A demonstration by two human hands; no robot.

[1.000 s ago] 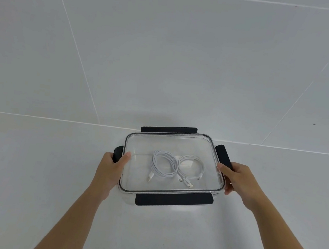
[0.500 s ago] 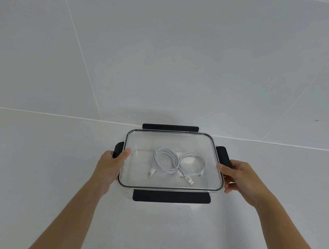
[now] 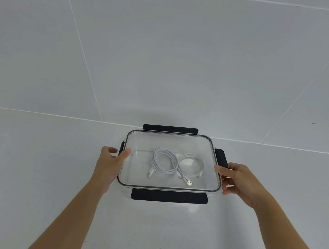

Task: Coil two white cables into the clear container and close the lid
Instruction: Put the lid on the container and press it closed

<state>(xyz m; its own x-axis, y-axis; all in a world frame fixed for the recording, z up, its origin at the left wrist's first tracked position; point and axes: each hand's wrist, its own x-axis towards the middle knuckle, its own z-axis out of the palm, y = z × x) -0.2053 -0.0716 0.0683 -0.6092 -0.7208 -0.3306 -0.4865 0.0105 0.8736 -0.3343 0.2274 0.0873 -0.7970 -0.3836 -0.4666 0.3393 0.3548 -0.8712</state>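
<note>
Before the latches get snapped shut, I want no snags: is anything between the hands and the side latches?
Nothing visible. The left hand is at the left latch, the right hand beside the right latch; both cables lie inside.

I am seeing even, soft, bright overhead light. The container (image 3: 172,163) is casting a faint shadow behind it; small glare is glinting below the near latch (image 3: 169,196). Tile lines are bowing toward the edges. Focus is holding sharp.

head cam | looks forward-down (wide-angle) | near container (image 3: 172,163) | single view
</note>
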